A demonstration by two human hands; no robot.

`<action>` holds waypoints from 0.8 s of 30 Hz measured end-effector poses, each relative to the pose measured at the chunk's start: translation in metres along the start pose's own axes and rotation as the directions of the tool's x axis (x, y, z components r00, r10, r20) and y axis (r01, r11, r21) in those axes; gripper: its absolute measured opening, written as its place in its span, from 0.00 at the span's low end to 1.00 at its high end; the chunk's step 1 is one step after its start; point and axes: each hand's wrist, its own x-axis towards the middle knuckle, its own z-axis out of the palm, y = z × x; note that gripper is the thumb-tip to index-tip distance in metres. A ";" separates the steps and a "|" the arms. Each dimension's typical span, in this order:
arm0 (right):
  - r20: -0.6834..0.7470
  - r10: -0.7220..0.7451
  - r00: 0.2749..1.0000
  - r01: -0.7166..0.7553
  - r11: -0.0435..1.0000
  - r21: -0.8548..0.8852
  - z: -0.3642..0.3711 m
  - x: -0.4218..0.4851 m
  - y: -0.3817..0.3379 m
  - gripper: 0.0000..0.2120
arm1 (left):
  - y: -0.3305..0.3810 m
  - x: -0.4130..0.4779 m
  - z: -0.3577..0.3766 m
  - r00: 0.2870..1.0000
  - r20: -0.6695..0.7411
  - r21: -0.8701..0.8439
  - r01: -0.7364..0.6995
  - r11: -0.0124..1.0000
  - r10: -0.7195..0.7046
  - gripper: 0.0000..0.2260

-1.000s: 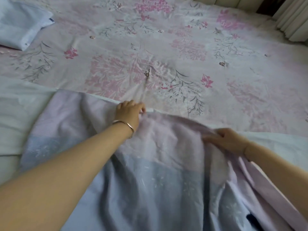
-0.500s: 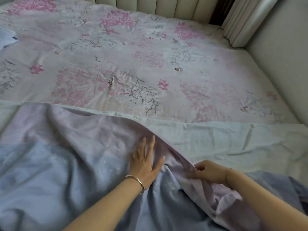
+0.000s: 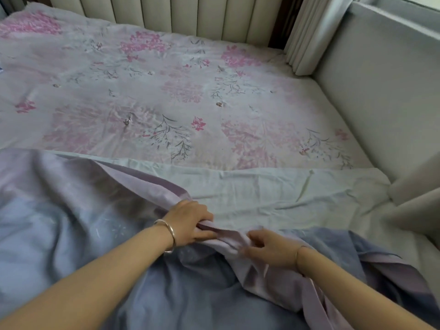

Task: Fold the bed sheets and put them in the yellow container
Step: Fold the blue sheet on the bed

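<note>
A lilac and blue bed sheet (image 3: 71,229) lies crumpled across the near part of the bed. Its lilac edge runs diagonally from the left down to my hands. My left hand (image 3: 190,222), with a bangle on the wrist, grips that edge with curled fingers. Just to the right, my right hand (image 3: 269,248) pinches the same lilac edge, and the cloth bunches up between the two hands. A pale green sheet (image 3: 273,194) lies flat underneath, showing to the right. No yellow container is in view.
A pink floral bedspread (image 3: 178,91) covers the far part of the bed. A padded headboard (image 3: 190,15) stands at the back, a curtain (image 3: 316,32) at the back right, and a grey padded wall (image 3: 381,91) along the right side.
My left hand went from lying flat on the sheet to gripping its lilac edge. The right hand slid along the edge toward me. The view swung right.
</note>
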 end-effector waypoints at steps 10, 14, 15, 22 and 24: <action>0.126 0.174 0.977 -0.136 0.955 -0.263 -0.047 -0.001 0.047 0.18 | 0.020 0.023 -0.010 0.955 -0.171 -0.291 0.186 0.939 -0.242 0.10; 0.139 0.163 0.977 -0.177 0.980 0.095 -0.100 -0.002 0.067 0.16 | 0.011 0.050 -0.021 0.918 -0.241 -0.351 0.222 0.910 -0.316 0.15; 0.147 0.173 0.974 -0.186 0.979 0.079 -0.112 -0.005 0.072 0.15 | 0.007 0.055 -0.024 0.900 -0.259 -0.367 0.244 0.897 -0.351 0.18; -0.631 -0.051 0.774 -0.175 0.941 -0.291 -0.264 0.037 0.078 0.11 | -0.011 0.157 -0.080 0.708 -0.498 -0.440 0.291 0.850 -0.500 0.15; -0.733 -0.107 0.671 -0.217 0.918 -0.333 -0.296 0.059 0.067 0.13 | -0.017 0.194 -0.099 0.654 -0.575 -0.405 0.294 0.866 -0.491 0.12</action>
